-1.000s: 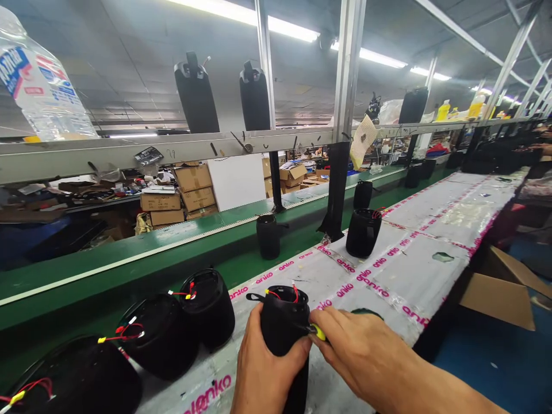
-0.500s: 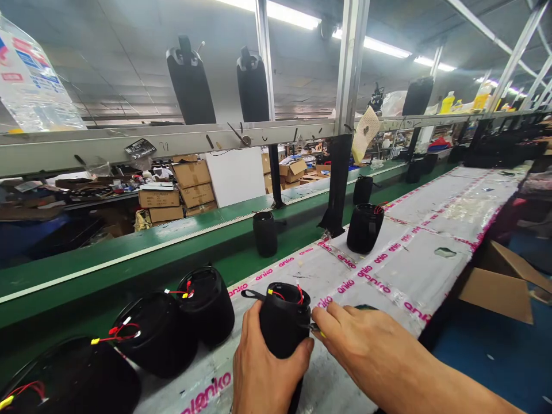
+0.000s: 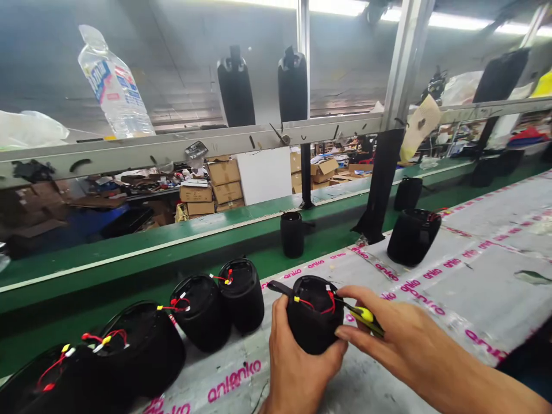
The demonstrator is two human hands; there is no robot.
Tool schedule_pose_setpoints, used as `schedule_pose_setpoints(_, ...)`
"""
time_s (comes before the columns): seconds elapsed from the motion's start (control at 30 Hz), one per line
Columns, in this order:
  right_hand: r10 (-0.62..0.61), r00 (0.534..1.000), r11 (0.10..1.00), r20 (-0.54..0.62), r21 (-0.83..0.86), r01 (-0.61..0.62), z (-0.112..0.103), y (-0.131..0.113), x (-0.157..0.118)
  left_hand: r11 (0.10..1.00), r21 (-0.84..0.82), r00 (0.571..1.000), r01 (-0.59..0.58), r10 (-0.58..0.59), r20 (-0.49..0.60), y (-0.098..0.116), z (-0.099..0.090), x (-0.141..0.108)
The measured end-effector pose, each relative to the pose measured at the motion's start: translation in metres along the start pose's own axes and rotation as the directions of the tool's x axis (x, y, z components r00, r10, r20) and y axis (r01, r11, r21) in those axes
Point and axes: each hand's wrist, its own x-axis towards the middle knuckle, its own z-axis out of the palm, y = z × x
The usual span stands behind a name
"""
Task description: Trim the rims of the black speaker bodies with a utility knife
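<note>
My left hand (image 3: 297, 368) is wrapped round a black, cloth-covered speaker body (image 3: 314, 330), its open end turned up toward me. Red wires (image 3: 330, 302) with small white and yellow plugs lie in that end, and a black strap loop (image 3: 280, 287) sticks out at its left. In my right hand (image 3: 397, 339) is a slim tool with a yellow-and-black handle (image 3: 365, 316); its thin dark tip reaches the rim of the speaker body. My right fingertips are close against the side of the body. The exact kind of tool is not clear.
Several similar speaker bodies with wires (image 3: 200, 313) line the bench to the left. Another speaker body (image 3: 413, 236) stands farther right. Beyond is a green conveyor (image 3: 241, 241) carrying a smaller black cylinder (image 3: 292, 234). A metal post (image 3: 379, 178) and shelf rail (image 3: 172, 146) cross ahead; a bottle (image 3: 114, 86) stands above.
The view has swung left. The speaker body's open end is now tipped more toward me, and my right hand has brought the tool up from its side to the rim.
</note>
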Motion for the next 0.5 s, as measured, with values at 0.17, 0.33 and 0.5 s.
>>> schedule_pose_setpoints(0.17,-0.03,0.972,0.99,0.234,0.141,-0.004,-0.006,-0.004,0.032,0.999,-0.011,0.997,-0.051,0.05,-0.052,-0.011,-0.001,0.007)
schedule_pose_setpoints(0.33,0.022,0.969,0.999,0.248,-0.042,-0.012,0.004,-0.016,0.074,0.963,0.104,0.91,-0.248,0.268,-0.317,-0.03,0.012,-0.007)
schedule_pose_setpoints(0.5,0.002,0.972,0.999,0.236,-0.044,0.008,0.029,-0.019,0.104,0.814,0.2,0.787,-0.546,0.58,-0.211,-0.064,0.028,-0.026)
